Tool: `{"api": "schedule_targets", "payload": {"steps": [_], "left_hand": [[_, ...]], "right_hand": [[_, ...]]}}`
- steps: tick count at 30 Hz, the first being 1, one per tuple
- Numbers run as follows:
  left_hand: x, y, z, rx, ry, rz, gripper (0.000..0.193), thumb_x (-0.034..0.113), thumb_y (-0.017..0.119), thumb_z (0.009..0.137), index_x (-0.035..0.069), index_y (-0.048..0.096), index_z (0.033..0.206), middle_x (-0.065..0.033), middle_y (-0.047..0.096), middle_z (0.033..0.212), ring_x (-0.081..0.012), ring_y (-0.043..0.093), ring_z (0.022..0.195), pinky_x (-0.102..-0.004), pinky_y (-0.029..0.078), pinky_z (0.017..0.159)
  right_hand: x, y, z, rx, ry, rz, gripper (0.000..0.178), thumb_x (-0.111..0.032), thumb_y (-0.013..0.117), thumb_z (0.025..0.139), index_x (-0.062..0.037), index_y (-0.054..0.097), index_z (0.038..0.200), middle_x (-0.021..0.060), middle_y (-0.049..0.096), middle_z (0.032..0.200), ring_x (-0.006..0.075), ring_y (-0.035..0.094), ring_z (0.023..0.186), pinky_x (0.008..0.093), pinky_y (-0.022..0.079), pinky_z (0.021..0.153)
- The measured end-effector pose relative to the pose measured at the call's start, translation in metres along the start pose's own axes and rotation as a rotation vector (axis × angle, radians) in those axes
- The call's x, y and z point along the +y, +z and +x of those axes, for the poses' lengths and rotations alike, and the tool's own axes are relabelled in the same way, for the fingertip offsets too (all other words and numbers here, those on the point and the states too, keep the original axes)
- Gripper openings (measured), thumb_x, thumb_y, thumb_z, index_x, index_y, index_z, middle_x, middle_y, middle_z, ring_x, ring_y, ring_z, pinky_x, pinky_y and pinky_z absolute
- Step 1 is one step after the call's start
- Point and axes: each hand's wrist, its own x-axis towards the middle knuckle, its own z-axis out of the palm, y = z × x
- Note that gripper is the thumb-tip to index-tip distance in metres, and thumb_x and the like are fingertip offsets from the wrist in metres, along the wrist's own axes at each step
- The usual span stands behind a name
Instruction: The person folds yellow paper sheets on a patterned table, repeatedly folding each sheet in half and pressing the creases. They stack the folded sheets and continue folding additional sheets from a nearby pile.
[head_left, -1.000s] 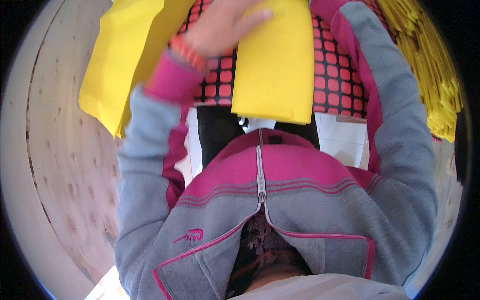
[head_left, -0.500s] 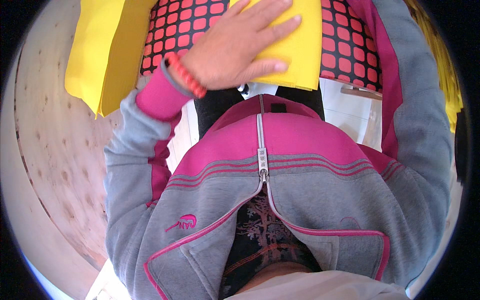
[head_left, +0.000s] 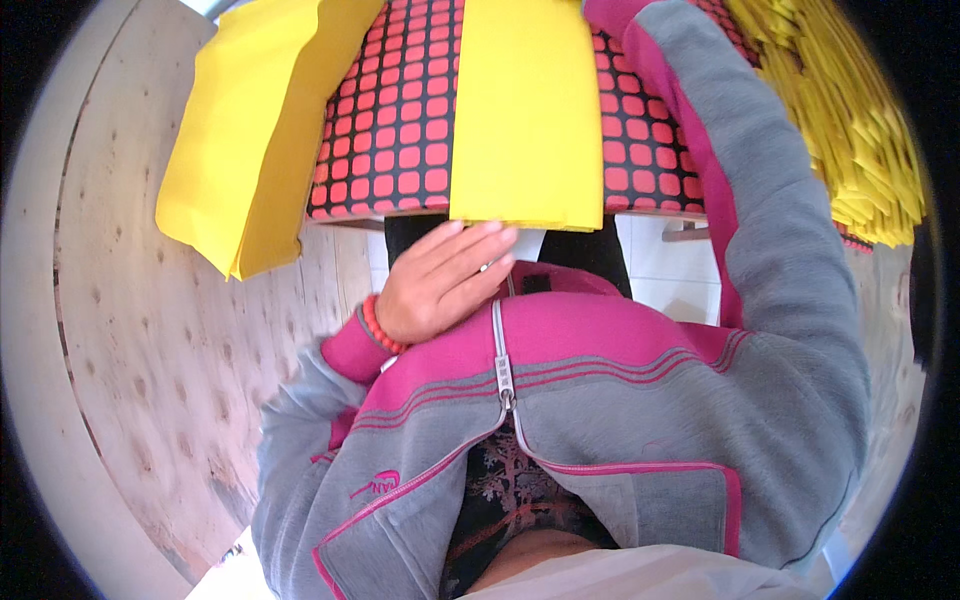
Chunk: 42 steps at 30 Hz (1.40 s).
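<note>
Your left hand (head_left: 440, 285) lays its fingers straight and close together, seemingly gripping nothing, at the near edge of the yellow cloth (head_left: 528, 120), whose overhang past the counter (head_left: 385, 150) likely keeps that edge reachable, while your right hand's grip, out of view, I cannot tell.

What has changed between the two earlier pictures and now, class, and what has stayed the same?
The left hand has moved from above the yellow strip back toward the person's body, to the strip's near edge; no clear grasp or release shows. The strip still lies on the red-and-black table cover, with yellow sheets at left and a yellow pile at right.
</note>
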Motion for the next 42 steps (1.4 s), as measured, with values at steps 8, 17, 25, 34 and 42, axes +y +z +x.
{"api": "schedule_targets", "payload": {"steps": [8,17,25,34,42], "left_hand": [[0.013,0.017,-0.008,0.311,-1.221,-1.727,0.064,0.048,0.039,0.110,-0.009,0.053,0.137,-0.0253,0.065,0.131,-0.0311,0.067,0.120,-0.0373,0.052,0.103],[-0.010,0.010,0.016,0.106,-1.081,-1.897,0.069,0.054,0.033,0.110,-0.005,0.051,0.139,-0.0253,0.071,0.118,-0.0304,0.072,0.109,-0.0366,0.056,0.098],[-0.004,0.011,0.035,0.069,-1.192,-1.819,0.054,0.045,0.038,0.111,-0.001,0.052,0.135,-0.0216,0.073,0.114,-0.0269,0.073,0.103,-0.0359,0.058,0.092],[0.035,0.033,0.048,-0.135,-1.083,-1.832,0.056,0.044,0.038,0.111,-0.005,0.063,0.124,-0.0145,0.074,0.101,-0.0216,0.071,0.088,-0.0322,0.056,0.085],[0.049,0.046,0.075,-0.455,-1.006,-1.742,0.059,0.047,0.037,0.111,-0.005,0.063,0.123,-0.0148,0.072,0.103,-0.0224,0.070,0.090,-0.0345,0.055,0.088]], "right_hand": [[-0.042,-0.029,-0.014,0.431,0.157,0.177,0.043,-0.032,0.051,0.106,0.0019,0.062,0.129,0.0243,0.063,0.131,0.0400,0.056,0.126,0.0435,0.043,0.109],[-0.246,-0.165,-0.194,0.291,0.312,0.730,0.035,-0.022,0.040,0.109,0.0040,0.062,0.120,0.0129,0.068,0.118,0.0212,0.066,0.112,0.0367,0.051,0.100],[-0.324,-0.102,-0.287,-0.354,0.792,1.094,0.030,-0.024,0.059,0.105,0.0011,0.064,0.122,0.0105,0.069,0.116,0.0184,0.066,0.108,0.0332,0.052,0.096],[-0.335,-0.079,-0.260,0.015,0.835,1.929,0.035,-0.035,0.058,0.105,-0.0021,0.060,0.116,0.0034,0.063,0.083,0.0142,0.064,0.083,0.0296,0.054,0.078],[-0.344,-0.092,-0.255,0.425,1.118,1.351,0.044,-0.025,0.065,0.102,-0.0014,0.053,0.138,0.0046,0.064,0.123,0.0124,0.064,0.093,0.0277,0.055,0.077]]}}
